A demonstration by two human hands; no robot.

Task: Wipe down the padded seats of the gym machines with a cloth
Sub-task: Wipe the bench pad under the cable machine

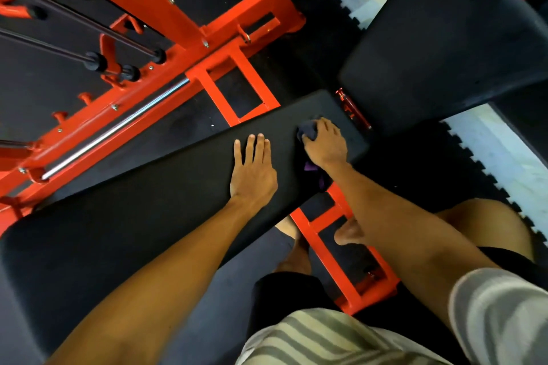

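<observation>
Mostly hidden, cloth [306,132] bunched under R hand [326,147] on seat [178,184].

Looks like a gym, a weights room. Shows a long black padded seat [148,187] running from 8 o'clock to the centre, and a second black pad [444,47] at 2 o'clock. Shows an orange-red steel frame [166,9] of bolted box tube, heavy at 10 and 11 o'clock, with more of the same tube under the seat at 5 o'clock. Includes a chrome guide rod [118,124] along that frame at 9 o'clock and dark bars tipped with rubber stoppers [96,61] just above it. Has black rubber floor mats [421,163] with toothed, interlocking edges at 1 and 3 o'clock, bordered by pale floor [510,163].
</observation>
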